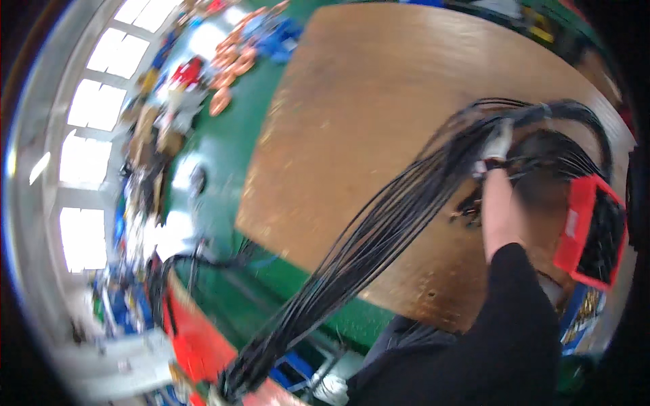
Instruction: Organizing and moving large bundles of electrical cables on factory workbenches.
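Observation:
A long bundle of black cables (406, 203) runs diagonally from the lower left across the brown wooden table (352, 88), then curves round at the far right. My right hand (500, 141), in a pale glove, grips the bundle near that bend, its fingers partly blurred and hidden among the cables. A thin pale tie (546, 111) circles the bundle just beyond the hand. Beside my forearm, cable ends with copper-coloured tips (467, 210) lie on the table. My left hand cannot be made out; a small pale patch touches the bundle's lower-left end.
A red bin (575, 230) of black parts stands at the table's right side, with a blue box (583, 314) of small metal pieces below it. A red bench (196, 331) lies at lower left. Copper-coloured coils (230, 61) rest on the green floor (223, 149) beyond.

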The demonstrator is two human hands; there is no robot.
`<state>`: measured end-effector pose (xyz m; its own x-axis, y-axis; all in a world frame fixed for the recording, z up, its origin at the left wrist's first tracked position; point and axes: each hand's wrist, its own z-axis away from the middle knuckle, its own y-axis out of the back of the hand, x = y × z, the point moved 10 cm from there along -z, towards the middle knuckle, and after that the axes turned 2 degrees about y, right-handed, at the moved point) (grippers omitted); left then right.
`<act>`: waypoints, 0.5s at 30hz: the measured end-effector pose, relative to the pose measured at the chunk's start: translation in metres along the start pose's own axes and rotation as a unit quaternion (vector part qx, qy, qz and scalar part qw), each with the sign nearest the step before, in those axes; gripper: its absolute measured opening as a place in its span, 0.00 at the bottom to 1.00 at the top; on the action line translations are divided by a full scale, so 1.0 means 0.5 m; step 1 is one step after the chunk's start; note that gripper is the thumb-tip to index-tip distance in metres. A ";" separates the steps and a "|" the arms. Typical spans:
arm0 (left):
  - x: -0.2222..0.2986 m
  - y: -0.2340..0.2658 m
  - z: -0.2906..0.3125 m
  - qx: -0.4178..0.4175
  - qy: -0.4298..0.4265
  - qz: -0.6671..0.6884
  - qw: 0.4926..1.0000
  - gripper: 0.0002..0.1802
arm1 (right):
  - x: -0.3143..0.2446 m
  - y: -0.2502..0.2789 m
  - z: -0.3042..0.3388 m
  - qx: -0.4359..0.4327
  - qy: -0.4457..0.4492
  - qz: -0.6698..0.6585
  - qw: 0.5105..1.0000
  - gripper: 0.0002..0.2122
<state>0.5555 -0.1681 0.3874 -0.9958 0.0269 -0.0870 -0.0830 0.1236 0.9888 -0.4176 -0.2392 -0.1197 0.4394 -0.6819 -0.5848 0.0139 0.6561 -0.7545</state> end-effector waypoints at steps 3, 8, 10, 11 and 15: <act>-0.045 -0.048 0.069 -0.044 0.029 -0.168 0.984 0.36 | 0.031 0.001 -0.006 -0.019 -0.013 -0.027 0.999 0.35; -0.070 -0.107 0.088 -0.012 -0.016 -0.181 0.983 0.36 | 0.029 -0.111 0.041 -0.145 -0.132 -0.176 0.965 0.32; -0.085 -0.127 0.096 -0.019 -0.012 -0.179 0.984 0.37 | 0.015 -0.124 0.054 -0.074 -0.108 -0.163 0.978 0.31; -0.073 -0.129 0.087 -0.006 -0.009 -0.148 0.989 0.38 | 0.001 -0.115 0.037 -0.060 -0.080 -0.163 0.982 0.31; -0.134 -0.163 0.090 0.007 -0.006 -0.161 0.987 0.40 | -0.039 -0.016 -0.019 0.051 -0.016 -0.033 0.998 0.39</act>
<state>0.6307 -0.1352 0.3070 -0.9178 -0.0049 -0.3970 -0.3936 0.1420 0.9082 -0.4348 -0.2344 -0.1051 0.4630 -0.7146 -0.5244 0.1349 0.6415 -0.7552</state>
